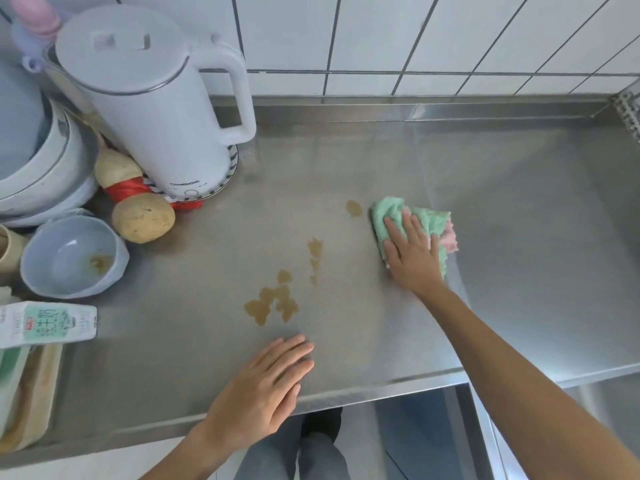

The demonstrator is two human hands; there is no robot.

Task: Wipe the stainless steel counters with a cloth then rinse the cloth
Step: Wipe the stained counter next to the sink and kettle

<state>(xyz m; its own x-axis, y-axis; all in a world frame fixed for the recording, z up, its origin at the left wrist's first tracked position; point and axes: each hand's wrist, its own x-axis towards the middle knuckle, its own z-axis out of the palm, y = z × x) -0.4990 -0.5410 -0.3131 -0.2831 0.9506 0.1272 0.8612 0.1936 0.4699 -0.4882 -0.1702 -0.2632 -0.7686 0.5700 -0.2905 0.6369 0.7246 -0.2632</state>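
Right hand lay flat, fingers straight, pressing the cloth onto the bench, right of centre, palm-down most likely to keep the bunched cloth from slipping while wiping. Cloth was green with a pink patch showing at its right edge, one cloth only. Left hand rested flat and empty at the near edge of the bench, fingers straight, seemingly bracing the body for the reach. Brown stains sat between the hands: about four patches, the biggest nearest the left hand, one small spot just left of the cloth, not yet wiped. Clutter was pushed to the far left, probably to free the wiping area: one white kettle on a striped plate, one grey bowl with brown residue, one gourd tied with red ribbon, one carton lying on its side, stacked dishes at the left edge, count unclear. Rinsing not yet begun.
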